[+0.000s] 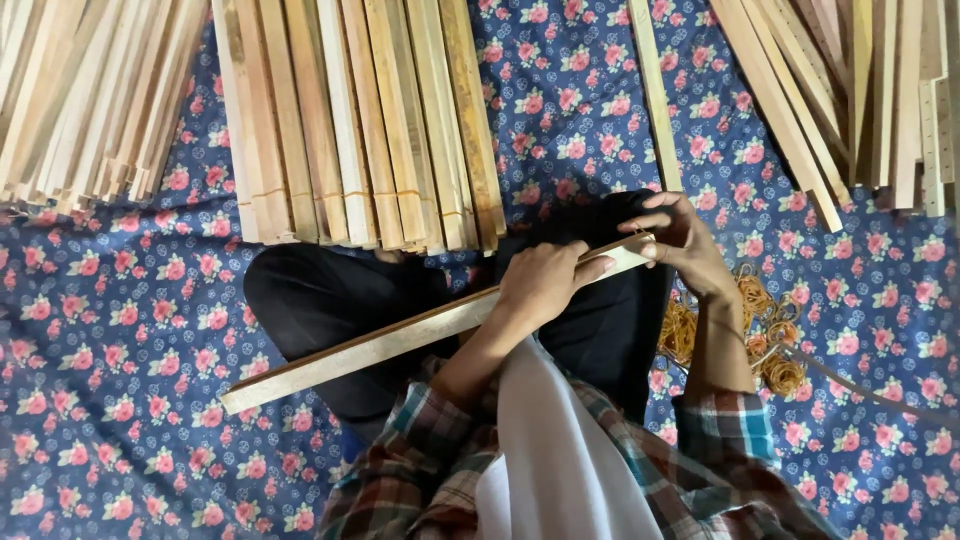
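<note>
A bundle of long wooden slats [390, 340] lies slanted across my lap, from lower left up to the right. My left hand [545, 285] grips the bundle near its right end, fingers wrapped over the top. My right hand [680, 235] pinches the very tip of the bundle, where a thin band seems stretched round it; the band itself is too small to make out clearly. Both forearms wear plaid sleeves. I sit cross-legged in dark trousers on a blue floral cloth [120, 300].
Banded slat bundles [365, 120] lie ahead of my knees. More loose slats [85, 95] fan out at far left and at far right [850, 90]. One single slat [655, 95] lies apart. A heap of tan rubber bands [770, 340] sits beside my right knee.
</note>
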